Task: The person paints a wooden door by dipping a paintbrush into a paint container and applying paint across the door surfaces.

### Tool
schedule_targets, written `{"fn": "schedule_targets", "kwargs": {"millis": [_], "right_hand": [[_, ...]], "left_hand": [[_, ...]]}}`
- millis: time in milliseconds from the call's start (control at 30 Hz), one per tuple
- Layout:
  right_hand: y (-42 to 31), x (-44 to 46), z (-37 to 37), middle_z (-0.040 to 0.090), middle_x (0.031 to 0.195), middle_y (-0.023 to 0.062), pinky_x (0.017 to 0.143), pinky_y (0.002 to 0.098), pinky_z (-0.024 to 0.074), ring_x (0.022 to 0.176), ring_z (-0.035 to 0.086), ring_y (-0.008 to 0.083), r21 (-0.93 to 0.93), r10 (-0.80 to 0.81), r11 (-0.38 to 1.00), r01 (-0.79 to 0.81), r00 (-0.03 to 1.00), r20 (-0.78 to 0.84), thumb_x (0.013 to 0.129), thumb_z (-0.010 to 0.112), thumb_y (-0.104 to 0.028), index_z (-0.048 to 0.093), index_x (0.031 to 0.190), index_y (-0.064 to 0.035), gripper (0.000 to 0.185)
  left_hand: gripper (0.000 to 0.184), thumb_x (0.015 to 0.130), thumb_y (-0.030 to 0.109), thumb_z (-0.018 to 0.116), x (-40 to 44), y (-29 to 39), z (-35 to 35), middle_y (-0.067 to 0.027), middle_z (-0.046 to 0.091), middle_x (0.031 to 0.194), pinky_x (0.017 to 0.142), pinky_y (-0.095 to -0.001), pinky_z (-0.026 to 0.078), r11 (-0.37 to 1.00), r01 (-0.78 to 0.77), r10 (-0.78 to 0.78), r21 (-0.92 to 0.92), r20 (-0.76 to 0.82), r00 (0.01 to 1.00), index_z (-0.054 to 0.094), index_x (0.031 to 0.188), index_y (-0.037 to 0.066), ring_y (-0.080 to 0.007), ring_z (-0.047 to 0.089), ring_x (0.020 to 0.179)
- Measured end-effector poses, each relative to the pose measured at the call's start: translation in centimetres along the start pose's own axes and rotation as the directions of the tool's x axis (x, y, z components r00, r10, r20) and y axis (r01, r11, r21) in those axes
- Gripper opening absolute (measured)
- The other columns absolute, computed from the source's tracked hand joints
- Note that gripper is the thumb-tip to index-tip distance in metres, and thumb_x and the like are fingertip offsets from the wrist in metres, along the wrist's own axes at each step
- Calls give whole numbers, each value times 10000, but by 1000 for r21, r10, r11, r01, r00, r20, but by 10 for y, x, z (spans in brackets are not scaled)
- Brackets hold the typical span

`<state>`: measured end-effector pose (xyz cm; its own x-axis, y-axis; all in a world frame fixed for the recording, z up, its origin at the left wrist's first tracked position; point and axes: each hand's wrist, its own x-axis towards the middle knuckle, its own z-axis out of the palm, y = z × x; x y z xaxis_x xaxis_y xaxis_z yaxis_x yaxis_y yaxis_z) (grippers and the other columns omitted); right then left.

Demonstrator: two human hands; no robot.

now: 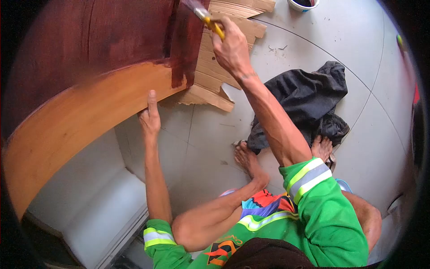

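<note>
A yellow-handled paintbrush (208, 21) is gripped in my right hand (232, 47), its bristles blurred against the dark red edge of a large wooden panel (121, 36). Along the panel's lower side runs a curved band of bare, light brown wood (89, 105). Some dark red strokes cover the right end of that band. My left hand (151, 117) rests at the band's lower edge, thumb up on its face, the other fingers hidden behind the wood.
Torn cardboard (215, 67) lies on the tiled floor beside the panel. A white tub (303, 5) with dark contents stands at the top. Black cloth (304, 98) is bunched near my bare feet. A white ledge (107, 219) is at the lower left.
</note>
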<state>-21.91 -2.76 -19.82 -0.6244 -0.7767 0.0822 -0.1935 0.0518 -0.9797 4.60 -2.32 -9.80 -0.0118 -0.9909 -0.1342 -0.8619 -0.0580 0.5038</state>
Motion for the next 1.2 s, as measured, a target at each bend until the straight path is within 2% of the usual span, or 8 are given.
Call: {"fn": "schedule_targets", "kwargs": {"millis": [100, 267, 400, 500, 633, 767, 1000, 1200], "right_hand": [[-26, 17, 2, 636, 1065, 224, 806, 500, 535, 915, 644, 432, -216, -32, 975, 48, 996, 78, 902, 571, -103, 582, 1157, -68, 257], [-54, -36, -42, 641, 1098, 199, 863, 489, 538, 999, 640, 439, -294, 124, 954, 65, 804, 581, 867, 586, -92, 577, 1210, -112, 344], [-19, -26, -39, 633, 965, 228, 837, 496, 518, 978, 631, 427, -53, -45, 997, 56, 980, 195, 840, 575, -56, 569, 1135, -70, 296], [22, -91, 8, 633, 982, 234, 844, 487, 513, 980, 623, 438, 138, -12, 990, -12, 986, 168, 818, 567, -8, 557, 1116, -33, 299], [-4, -205, 31, 627, 1054, 246, 895, 452, 500, 1015, 620, 422, 152, 216, 937, -315, 863, 456, 823, 577, 3, 536, 1158, 6, 337], [1, -210, 13, 621, 1081, 244, 896, 463, 495, 1021, 632, 397, 229, 348, 864, -449, 860, 374, 859, 578, -25, 522, 1167, 17, 316], [7, -226, 52, 613, 1062, 262, 889, 451, 494, 979, 629, 394, 235, 307, 874, -424, 859, 409, 868, 576, -36, 501, 1162, 32, 311], [15, -222, 35, 604, 1048, 275, 890, 462, 473, 985, 607, 428, 233, 558, 728, -645, 754, 346, 882, 602, -84, 477, 1151, 40, 322]], "left_hand": [[642, 994, 505, 530, -3, 1, 0, -198, 563, 1355, 1055, -406, 375, 1000, -5, 5, 2, 18, 1000, 559, 1310, -53, -326, 512, 1250], [674, 995, 539, 500, -8, 11, -1, -199, 552, 1381, 1066, -403, 368, 999, -26, 25, 28, 36, 999, 546, 1337, -40, -347, 506, 1257], [702, 986, 570, 494, -9, 8, -6, -206, 557, 1378, 1070, -399, 366, 995, 77, -82, 69, 72, 994, 550, 1339, -33, -345, 508, 1258], [720, 973, 589, 507, -5, 6, -1, -203, 564, 1368, 1064, -398, 372, 996, 58, -60, 64, 30, 998, 555, 1334, -33, -338, 513, 1255], [731, 960, 598, 529, -4, 0, 0, -199, 564, 1363, 1051, -399, 380, 1000, -15, 15, 1, 36, 999, 558, 1328, -33, -335, 520, 1242], [715, 958, 583, 549, -11, 3, -5, -204, 568, 1347, 1041, -410, 383, 980, 176, -181, 92, 48, 982, 564, 1314, -37, -337, 530, 1217], [715, 962, 588, 537, -4, -9, -2, -203, 572, 1346, 1047, -410, 382, 999, -34, 34, 16, 34, 999, 565, 1307, -38, -340, 532, 1218], [718, 959, 595, 534, -16, 5, -2, -191, 569, 1353, 1060, -405, 371, 1000, 13, -13, -13, 28, 1000, 569, 1305, -33, -337, 518, 1238]]}}
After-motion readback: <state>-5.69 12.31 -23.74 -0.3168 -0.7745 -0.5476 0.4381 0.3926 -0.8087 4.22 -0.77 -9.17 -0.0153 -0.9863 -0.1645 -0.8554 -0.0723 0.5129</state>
